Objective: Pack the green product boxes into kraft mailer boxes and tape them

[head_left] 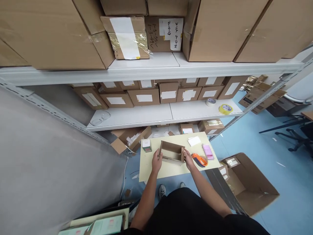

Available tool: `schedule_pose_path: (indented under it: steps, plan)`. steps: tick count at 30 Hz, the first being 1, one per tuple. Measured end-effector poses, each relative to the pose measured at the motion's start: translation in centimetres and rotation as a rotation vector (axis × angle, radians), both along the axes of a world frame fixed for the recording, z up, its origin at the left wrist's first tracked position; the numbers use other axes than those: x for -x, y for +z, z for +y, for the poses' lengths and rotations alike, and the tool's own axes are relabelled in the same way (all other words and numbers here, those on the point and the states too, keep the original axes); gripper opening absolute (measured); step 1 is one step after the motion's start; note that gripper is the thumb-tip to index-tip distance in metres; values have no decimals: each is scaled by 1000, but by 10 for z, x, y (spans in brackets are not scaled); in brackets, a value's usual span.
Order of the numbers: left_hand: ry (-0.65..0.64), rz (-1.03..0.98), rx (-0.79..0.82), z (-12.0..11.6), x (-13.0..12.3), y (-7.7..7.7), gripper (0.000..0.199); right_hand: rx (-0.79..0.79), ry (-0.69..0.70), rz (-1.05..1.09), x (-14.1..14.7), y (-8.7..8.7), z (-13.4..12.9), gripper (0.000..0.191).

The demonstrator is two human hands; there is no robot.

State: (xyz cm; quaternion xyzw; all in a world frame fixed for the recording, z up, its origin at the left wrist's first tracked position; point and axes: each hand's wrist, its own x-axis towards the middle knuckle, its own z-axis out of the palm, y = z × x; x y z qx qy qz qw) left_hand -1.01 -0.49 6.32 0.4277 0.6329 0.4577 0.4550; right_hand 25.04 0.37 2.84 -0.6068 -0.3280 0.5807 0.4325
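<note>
An open, narrow cardboard box (172,159) sits between my two hands over a pale yellow table (156,171). My left hand (156,161) grips its left end, and my right hand (188,159) holds the right end. The inside of the box faces up, and nothing shows in it. Just right of my right hand lies an orange and dark blue tape dispenser (200,160). A small white and green box (146,145) stands at the table's left. White paper (194,141) and a pink pad (208,152) lie toward the back right.
Shelves (146,115) of labelled cartons rise ahead, with tape rolls (225,109) on the middle one. A large open carton (254,182) stands on the floor at right. Another open box (130,138) is behind the table's left corner. A grey wall is at left.
</note>
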Motion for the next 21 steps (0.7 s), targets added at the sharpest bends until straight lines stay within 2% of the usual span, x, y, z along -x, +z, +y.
schedule_pose_path:
  steps: [3, 6, 11, 15, 21]
  plan:
    - [-108, 24, -26, -10, 3, -2, 64, -4, -109, 47, -4, 2, -6, 71]
    - [-197, 89, -9, -18, 10, -12, 68, -35, -158, 74, -4, 0, -4, 61]
    - [-315, 311, -25, -15, 23, -27, 49, 13, -296, 95, -3, -11, -1, 49]
    - [-338, 380, -21, -10, 24, -34, 45, 8, -295, 68, -5, -15, -2, 44]
    - [-369, 352, 6, -12, 24, -39, 39, -12, -236, 7, -6, -14, -1, 50]
